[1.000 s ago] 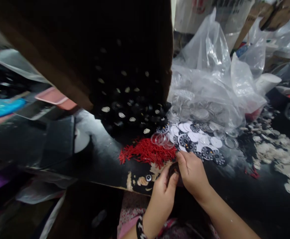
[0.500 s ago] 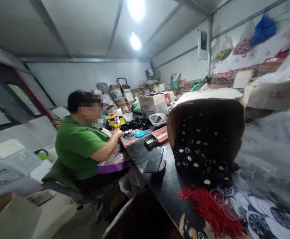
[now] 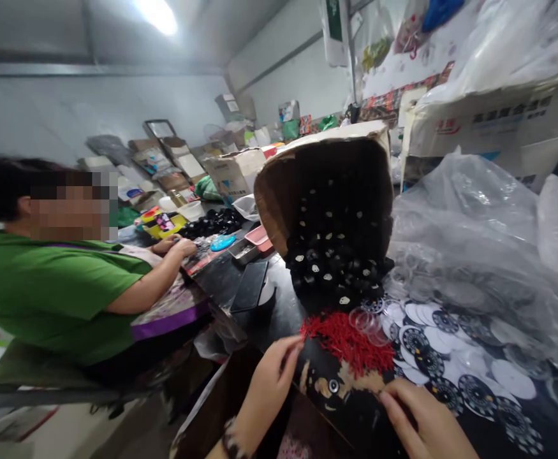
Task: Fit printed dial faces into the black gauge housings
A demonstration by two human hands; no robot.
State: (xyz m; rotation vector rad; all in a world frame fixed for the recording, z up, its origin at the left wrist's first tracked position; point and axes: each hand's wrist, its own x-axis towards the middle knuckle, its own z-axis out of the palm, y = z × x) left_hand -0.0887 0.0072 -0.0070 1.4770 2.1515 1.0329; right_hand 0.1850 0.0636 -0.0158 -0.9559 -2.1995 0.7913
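My left hand (image 3: 269, 376) hovers at the black table's near edge (image 3: 279, 319), fingers spread and empty, tips just short of a pile of small red pins (image 3: 345, 341). My right hand (image 3: 425, 421) rests on the table at the bottom, fingers curled down next to printed black-and-white dials (image 3: 432, 357); whether it holds anything is hidden. A small round piece (image 3: 333, 385) lies between my hands. Clear discs (image 3: 367, 319) sit behind the pins. A cardboard box (image 3: 279, 191) tipped on its side spills black round parts (image 3: 336, 268).
A large plastic bag (image 3: 474, 255) of clear discs fills the right. A dark phone (image 3: 250, 285), a pink tray (image 3: 259, 237) and a blue disc (image 3: 222, 242) lie further along the table. A co-worker in a green shirt (image 3: 63, 287) sits at the left, hands on the table.
The view swung up to the room and back partway down. My hands, joined over a small dark piece a second ago, are now apart, the left one reaching toward the red pins.
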